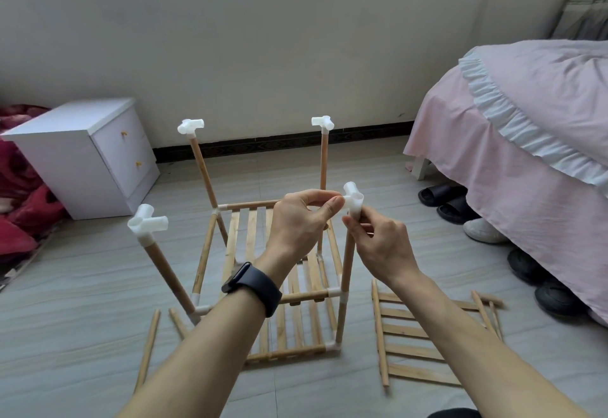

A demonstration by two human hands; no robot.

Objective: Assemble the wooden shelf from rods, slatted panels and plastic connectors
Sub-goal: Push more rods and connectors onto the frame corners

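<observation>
The half-built shelf frame stands on the floor; its near-right rod carries a white connector; a slatted panel lies flat alongside.

You have one view, from the wide-angle camera on your head, looking forward and down along both forearms. It sits close above the half-built shelf on the floor. Your left hand pinches the white connector and your right hand holds the rod beneath it, just right of centre. It faces the wall, with the cabinet at the left and the bed at the right.
</observation>
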